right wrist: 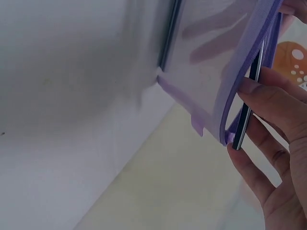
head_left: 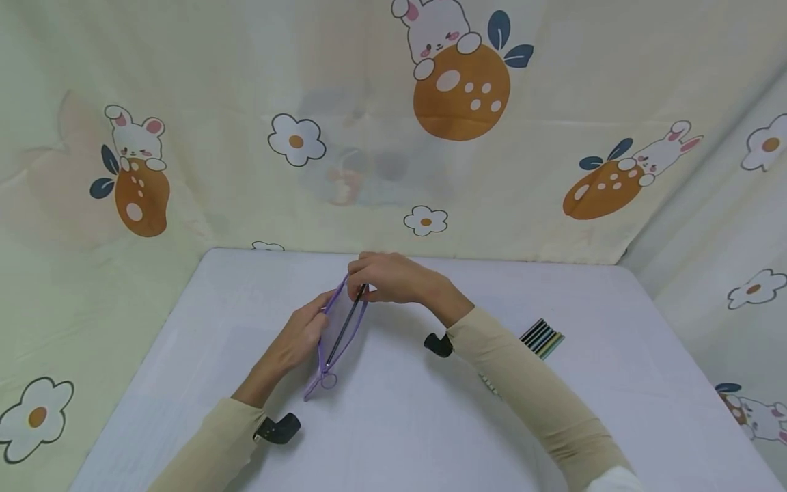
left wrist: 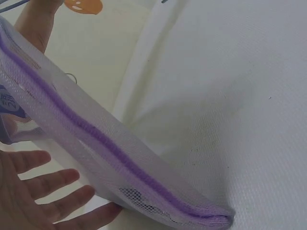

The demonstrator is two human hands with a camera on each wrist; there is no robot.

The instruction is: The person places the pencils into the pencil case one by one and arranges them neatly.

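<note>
A see-through mesh pouch [left wrist: 144, 179] with a purple zip stands tilted, its mouth open. My left hand [head_left: 305, 331] grips one side of it, thumb on the near face; in the left wrist view the fingers [left wrist: 53, 181] lie behind the mesh. At the far end of the mouth, my right hand [head_left: 393, 279] pinches a slim black pencil [right wrist: 243, 117] with a silver stripe. The pencil slants into the opening, and the right thumb meets the purple edge. Another dark stick [right wrist: 169, 40] shows along the pouch's far side in the right wrist view.
A row of several dark and greenish pencils [head_left: 542, 339] lies on the white table [head_left: 393, 424] beyond the right forearm, which partly covers them. A small pale object [head_left: 490, 385] shows beside that sleeve. Patterned curtain [head_left: 363, 89] hangs behind the table.
</note>
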